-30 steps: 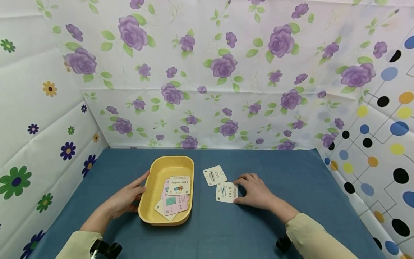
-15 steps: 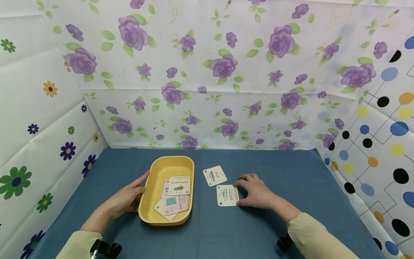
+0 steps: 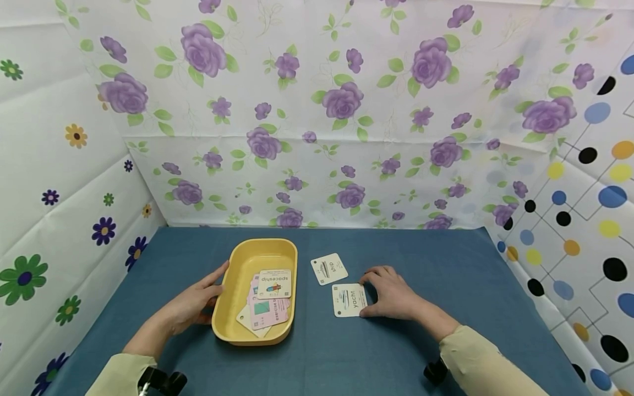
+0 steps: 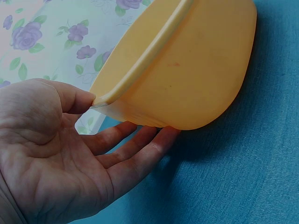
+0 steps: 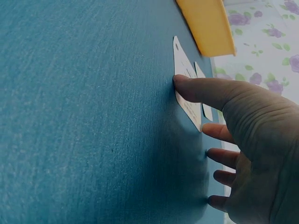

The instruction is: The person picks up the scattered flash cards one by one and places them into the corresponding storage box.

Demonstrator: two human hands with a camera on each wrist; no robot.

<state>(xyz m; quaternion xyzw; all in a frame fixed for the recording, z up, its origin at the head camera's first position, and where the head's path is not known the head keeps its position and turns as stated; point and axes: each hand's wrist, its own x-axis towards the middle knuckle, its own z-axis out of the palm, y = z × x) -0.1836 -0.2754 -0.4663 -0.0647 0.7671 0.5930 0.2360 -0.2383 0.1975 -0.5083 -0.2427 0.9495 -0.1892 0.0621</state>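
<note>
A yellow plastic basin [image 3: 239,258] stands on the blue cloth, left of centre. My left hand [image 3: 190,305] holds its left side; in the left wrist view the thumb [image 4: 77,98] is at the rim and the fingers [image 4: 135,163] reach against the lower wall. On the cloth to the right lies a white card marked "yacht" [image 3: 348,300]. My right hand [image 3: 396,296] holds this card by its right edge, thumb at the near corner and index finger at the far one. Just beyond it, flat and apart, is a white "ship" card [image 3: 329,268].
Inside the basin lie a white "spaceship" card [image 3: 274,283], a pink "exercise" card [image 3: 267,316] partly covered by it, and a white card [image 3: 245,318] underneath. A floral cloth wall [image 3: 307,181] rises at the back, with patterned sheets on both sides.
The yacht card has slid slightly toward me and to the right with my right hand, leaving a gap from the ship card. My left hand and the basin have stayed put.
</note>
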